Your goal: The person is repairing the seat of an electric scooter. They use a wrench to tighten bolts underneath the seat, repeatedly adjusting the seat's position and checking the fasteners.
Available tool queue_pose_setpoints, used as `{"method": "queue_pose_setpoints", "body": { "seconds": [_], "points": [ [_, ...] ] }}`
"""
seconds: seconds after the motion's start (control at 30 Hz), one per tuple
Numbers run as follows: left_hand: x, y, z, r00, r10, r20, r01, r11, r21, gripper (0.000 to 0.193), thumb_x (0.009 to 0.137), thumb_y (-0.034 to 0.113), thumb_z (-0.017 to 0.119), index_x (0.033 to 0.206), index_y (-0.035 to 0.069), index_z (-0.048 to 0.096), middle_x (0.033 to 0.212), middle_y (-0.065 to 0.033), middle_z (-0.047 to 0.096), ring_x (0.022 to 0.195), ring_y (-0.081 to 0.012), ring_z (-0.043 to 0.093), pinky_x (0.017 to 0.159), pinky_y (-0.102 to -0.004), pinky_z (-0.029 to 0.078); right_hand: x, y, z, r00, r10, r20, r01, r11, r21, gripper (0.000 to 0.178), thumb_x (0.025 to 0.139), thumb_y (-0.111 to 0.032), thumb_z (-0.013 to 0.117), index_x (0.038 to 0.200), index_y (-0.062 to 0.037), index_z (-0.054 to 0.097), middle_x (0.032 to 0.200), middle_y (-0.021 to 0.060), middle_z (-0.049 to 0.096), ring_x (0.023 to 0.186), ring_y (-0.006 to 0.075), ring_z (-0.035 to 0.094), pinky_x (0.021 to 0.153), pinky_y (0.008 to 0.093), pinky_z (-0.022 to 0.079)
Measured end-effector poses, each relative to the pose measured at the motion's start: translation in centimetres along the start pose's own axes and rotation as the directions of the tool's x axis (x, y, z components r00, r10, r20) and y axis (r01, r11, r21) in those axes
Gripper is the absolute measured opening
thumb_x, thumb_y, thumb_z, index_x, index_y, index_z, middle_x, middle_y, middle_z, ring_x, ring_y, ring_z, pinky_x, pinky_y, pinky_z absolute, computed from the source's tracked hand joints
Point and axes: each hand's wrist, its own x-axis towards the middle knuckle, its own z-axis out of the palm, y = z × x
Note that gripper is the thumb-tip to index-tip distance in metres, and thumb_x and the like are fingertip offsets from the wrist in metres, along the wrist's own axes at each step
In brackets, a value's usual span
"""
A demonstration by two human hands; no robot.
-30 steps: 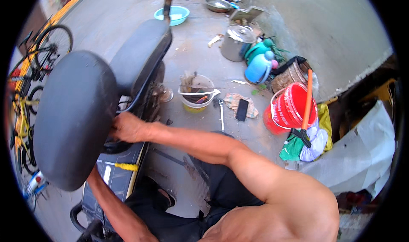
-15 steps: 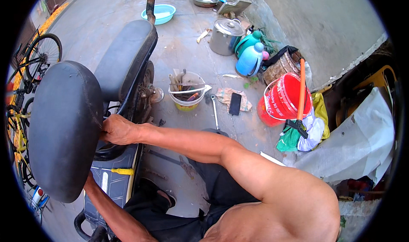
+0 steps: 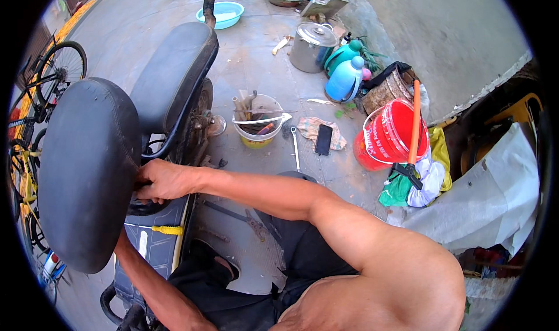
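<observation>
The black padded seat (image 3: 87, 173) of an electric scooter stands close at the left. My right hand (image 3: 166, 179) reaches under its right edge with bent fingers, just above a dark curved part (image 3: 148, 207). Whatever the fingers hold there is hidden. My left forearm (image 3: 154, 281) comes up from the lower edge to the seat's underside, and the seat covers that hand. Below lies the scooter's grey footboard (image 3: 157, 255), with a yellow-handled tool (image 3: 167, 230) on it. Behind the front seat is a longer black rear seat (image 3: 169, 74).
Right of the scooter stand a tool bucket (image 3: 256, 138), a wrench (image 3: 295, 147) and a phone (image 3: 323, 140) on a cloth. Farther right are a red bucket (image 3: 372, 150), vacuum flasks (image 3: 345, 80) and a lidded pot (image 3: 311, 51). Pliers (image 3: 255, 226) lie near my legs. Bicycles (image 3: 58, 71) stand far left.
My right hand has turned a little under the seat edge, and more of its bent fingers now shows. The whole view has shifted slightly. My left arm stays in much the same place.
</observation>
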Motion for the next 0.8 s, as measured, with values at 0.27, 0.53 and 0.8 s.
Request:
{"method": "queue_pose_setpoints", "body": {
  "seconds": [0.27, 0.53, 0.8],
  "points": [
    [0.5, 4.4, -2.8, 0.872, -0.309, 0.379, 0.364, 0.928, -0.081, 0.052, 0.084, 0.025, 0.065, 0.131, 0.009, 0.048, 0.135, -0.0128, 0.046, 0.128, -0.0278, 0.038, 0.108, -0.0395, 0.024, -1.3, 0.0, -1.6, 0.974, 0.225, 0.004, -0.224, 0.967, 0.12, 0.035, 0.089, -0.014, 0.053, 0.121, 0.0003, 0.054, 0.077, 0.0057, 0.062, 0.057, 0.008, 0.053, 0.052, 0.0219, 0.046],
    [5.1, 11.6, -6.4, 0.886, -0.429, 0.175, 0.462, 0.848, -0.259, 0.02, 0.081, 0.009, 0.06, 0.099, 0.0, 0.064, 0.096, -0.0171, 0.065, 0.091, -0.0344, 0.06, 0.083, -0.0405, 0.043, -2.4, -0.7, -2.6, 0.949, 0.315, -0.019, -0.315, 0.943, -0.109, 0.031, 0.087, -0.017, 0.058, 0.114, -0.0022, 0.061, 0.07, 0.0044, 0.06, 0.052, 0.0077, 0.05, 0.047, 0.022, 0.042],
    [6.8, 14.5, -6.8, 0.601, -0.475, 0.643, 0.787, 0.489, -0.375, 0.013, 0.085, 0.013, 0.062, 0.084, 0.001, 0.062, 0.07, -0.0058, 0.06, 0.06, -0.0126, 0.054, 0.054, -0.0296, 0.045, -2.4, -1.9, -3.1, 0.938, 0.348, 0.012, -0.346, 0.936, -0.065, 0.031, 0.085, -0.016, 0.061, 0.112, -0.0002, 0.061, 0.07, 0.0047, 0.061, 0.054, 0.0074, 0.05, 0.049, 0.0217, 0.042]
  ]
}}
